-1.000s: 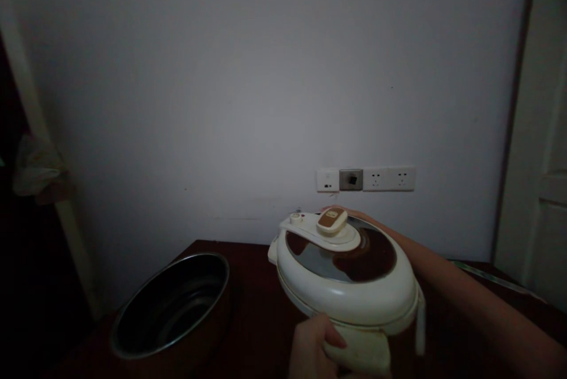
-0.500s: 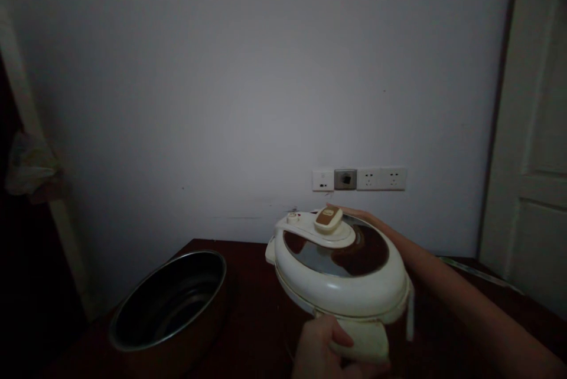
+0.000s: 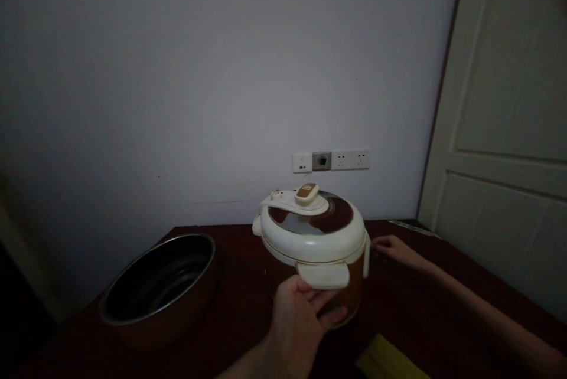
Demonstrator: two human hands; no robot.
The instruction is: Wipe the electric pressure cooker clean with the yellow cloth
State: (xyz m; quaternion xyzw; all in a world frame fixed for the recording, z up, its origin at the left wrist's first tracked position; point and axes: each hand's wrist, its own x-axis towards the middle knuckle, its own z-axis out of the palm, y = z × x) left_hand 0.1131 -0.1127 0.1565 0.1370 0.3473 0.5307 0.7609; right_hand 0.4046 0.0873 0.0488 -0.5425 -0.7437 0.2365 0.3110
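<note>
A white and brown electric pressure cooker [image 3: 312,247] stands upright on the dark red table, its lid shut, with a brown-topped knob [image 3: 307,193] on the lid. At its front handle [image 3: 323,275], my left hand [image 3: 299,317] has the thumb by the handle's left end. The fingers of this hand are spread below the handle, not wrapped round it. My right hand [image 3: 394,251] is just off the cooker's right side, fingers loosely bent and holding nothing visible. Whether its fingertips touch the cooker, I cannot tell.
A wide dark-lined pot [image 3: 157,323] without a lid sits on the table [image 3: 239,308] to the left. A yellow piece [image 3: 390,361] lies at the front edge of view. Wall sockets [image 3: 349,160] are behind the cooker; a pale door [image 3: 500,172] is at right.
The cooker was gripped at front and far side, tilted; it now rests level on the table. My left fingers have loosened below the handle, and my right hand has drawn back to the right.
</note>
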